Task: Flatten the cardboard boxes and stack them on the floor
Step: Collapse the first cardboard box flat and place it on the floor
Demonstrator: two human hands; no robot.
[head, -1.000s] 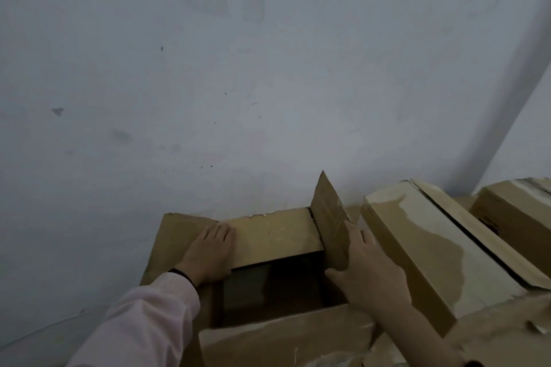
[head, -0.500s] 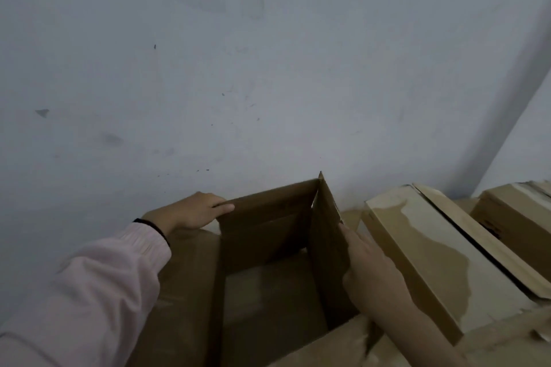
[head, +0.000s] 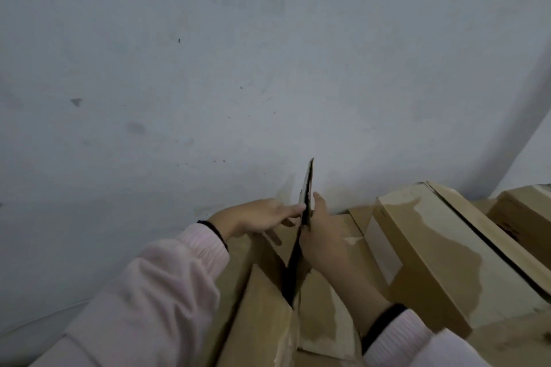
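A brown cardboard box stands in front of me, squeezed almost flat, with only a dark narrow slit left between its two sides. One flap sticks up edge-on against the wall. My left hand presses flat on the box's left side near the top. Pressing the right side, my right hand has its thumb up along the flap. Both wrists wear pink sleeves.
A grey-white wall rises directly behind the box. To the right lies a long closed box with water stains, and another box sits at the far right. More cardboard lies under and around them.
The box stood open as a square a second ago. My left hand has swept its left wall rightward towards my right hand, collapsing the opening to a slit.
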